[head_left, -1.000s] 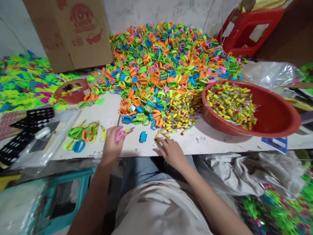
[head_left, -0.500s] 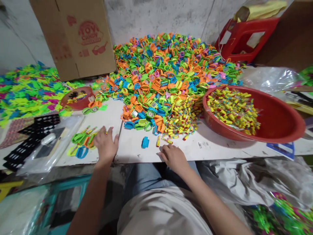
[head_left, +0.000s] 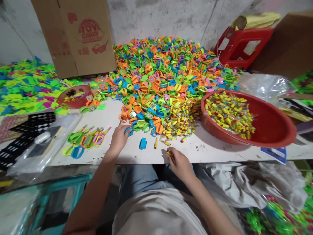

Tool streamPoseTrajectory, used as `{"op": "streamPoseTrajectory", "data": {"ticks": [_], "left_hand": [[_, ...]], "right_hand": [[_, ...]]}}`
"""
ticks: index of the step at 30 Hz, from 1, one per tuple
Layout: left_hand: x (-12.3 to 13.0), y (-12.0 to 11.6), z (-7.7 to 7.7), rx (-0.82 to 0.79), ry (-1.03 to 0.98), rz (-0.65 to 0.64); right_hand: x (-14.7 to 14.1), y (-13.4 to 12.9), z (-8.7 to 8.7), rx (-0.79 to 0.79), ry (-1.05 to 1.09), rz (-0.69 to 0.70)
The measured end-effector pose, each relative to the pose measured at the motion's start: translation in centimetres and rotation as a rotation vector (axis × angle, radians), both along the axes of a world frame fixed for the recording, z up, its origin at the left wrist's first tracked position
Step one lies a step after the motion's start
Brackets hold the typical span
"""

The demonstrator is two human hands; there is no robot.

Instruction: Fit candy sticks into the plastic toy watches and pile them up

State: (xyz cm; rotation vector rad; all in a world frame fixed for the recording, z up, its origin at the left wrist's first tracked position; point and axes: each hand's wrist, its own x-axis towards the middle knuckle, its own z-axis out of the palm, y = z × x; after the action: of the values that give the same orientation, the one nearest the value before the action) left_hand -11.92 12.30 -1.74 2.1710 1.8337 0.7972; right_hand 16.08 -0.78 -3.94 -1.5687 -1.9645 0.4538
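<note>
A big heap of orange, green, blue and pink toy rings covers the white table. My left hand reaches to the heap's near edge, its fingers on a blue ring. My right hand rests at the table's front edge, fingers closed on a small yellow candy tube. A loose blue piece and a few yellow tubes lie between the hands. A small group of finished rings lies to the left.
A red basin with yellow candy tubes stands at the right. A cardboard box stands at the back left, a red stool at the back right. Black trays and a clear bag lie left.
My left hand put the pink ring down with the small group on the left, then moved right to the heap's edge. My right hand closed on a yellow tube.
</note>
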Motion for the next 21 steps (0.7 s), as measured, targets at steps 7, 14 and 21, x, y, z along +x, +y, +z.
{"op": "streamPoseTrajectory", "data": {"ticks": [7, 14, 21], "left_hand": [[3.0, -7.1, 0.9, -0.072, -0.308, -0.159], [6.1, -10.5, 1.9, -0.196, -0.551, -0.281], [8.0, -11.5, 3.5, -0.476, -0.885, -0.252]], "right_hand": [[-2.0, -0.7, 1.5, -0.049, 0.367, 0.061], [-3.6, -1.1, 3.2, 0.0, 0.556, 0.131], [-2.7, -1.7, 3.8, 0.112, 0.56, 0.036]]}}
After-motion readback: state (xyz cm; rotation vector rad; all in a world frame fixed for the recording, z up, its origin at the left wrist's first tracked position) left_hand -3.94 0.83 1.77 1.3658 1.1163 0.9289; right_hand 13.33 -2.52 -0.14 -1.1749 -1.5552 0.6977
